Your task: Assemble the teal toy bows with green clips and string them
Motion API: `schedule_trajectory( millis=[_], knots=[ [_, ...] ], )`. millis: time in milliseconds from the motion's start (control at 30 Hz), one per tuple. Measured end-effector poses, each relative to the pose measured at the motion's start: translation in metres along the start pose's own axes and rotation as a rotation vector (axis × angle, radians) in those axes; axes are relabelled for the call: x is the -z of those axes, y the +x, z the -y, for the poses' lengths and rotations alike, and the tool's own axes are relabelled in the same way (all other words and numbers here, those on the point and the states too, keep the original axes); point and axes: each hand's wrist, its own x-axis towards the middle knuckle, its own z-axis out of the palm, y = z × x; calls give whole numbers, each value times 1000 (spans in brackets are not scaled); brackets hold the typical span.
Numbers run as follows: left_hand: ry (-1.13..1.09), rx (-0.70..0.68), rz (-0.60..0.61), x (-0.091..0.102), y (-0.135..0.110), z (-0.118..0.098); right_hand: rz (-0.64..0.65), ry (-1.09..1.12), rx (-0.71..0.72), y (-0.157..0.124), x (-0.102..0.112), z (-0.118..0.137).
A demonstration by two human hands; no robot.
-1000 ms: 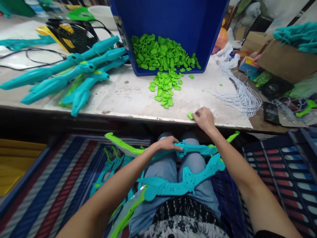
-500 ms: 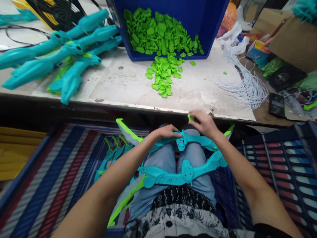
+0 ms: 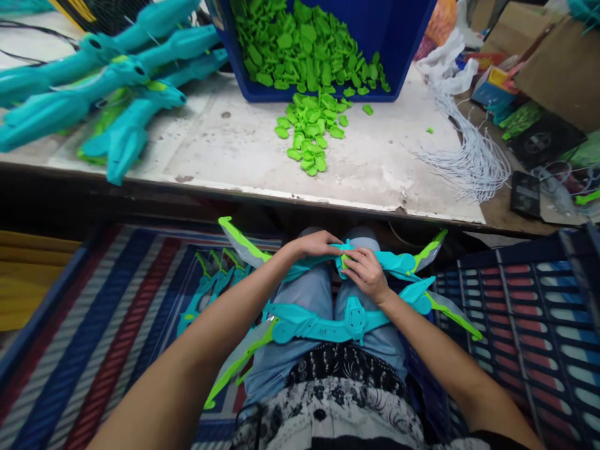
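Across my knees lies a teal plastic toy bow (image 3: 392,259) with grey and lime-green tips. My left hand (image 3: 319,244) is closed on it just left of its middle block. My right hand (image 3: 366,272) is closed on a small lime-green plastic piece (image 3: 344,261), pressing it against that block; the fingers partly hide both. Nearer my waist, a second toy bow (image 3: 323,329) rests on my thighs, touched by neither hand.
Loose green pieces (image 3: 307,134) spill from a tipped blue bin (image 3: 398,56) onto the white table (image 3: 225,147). Teal parts (image 3: 122,100) are stacked at left, white cords (image 3: 473,165) lie at right. Plastic crates (image 3: 497,312) flank me; several bows (image 3: 206,294) sit in the left one.
My right hand has come down and left, bringing the green piece from above the far toy bow onto its middle block. My left hand stays on the bow.
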Motion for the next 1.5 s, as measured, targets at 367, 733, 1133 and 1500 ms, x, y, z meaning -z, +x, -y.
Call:
schedule_trajectory(
  millis=[367, 733, 1133, 1500],
  knots=[
    [246, 52, -53, -6, 2, -10, 156, -109, -488, 11, 3, 3],
    [505, 22, -159, -16, -23, -21, 451, -70, -308, 46, 32, -1],
    [697, 10, -90, -20, -51, -54, 220, -351, -629, 257, 3, -20],
    [957, -30, -415, -70, -40, -5, 369, -581, -21, 184, 53, -31]
  ],
)
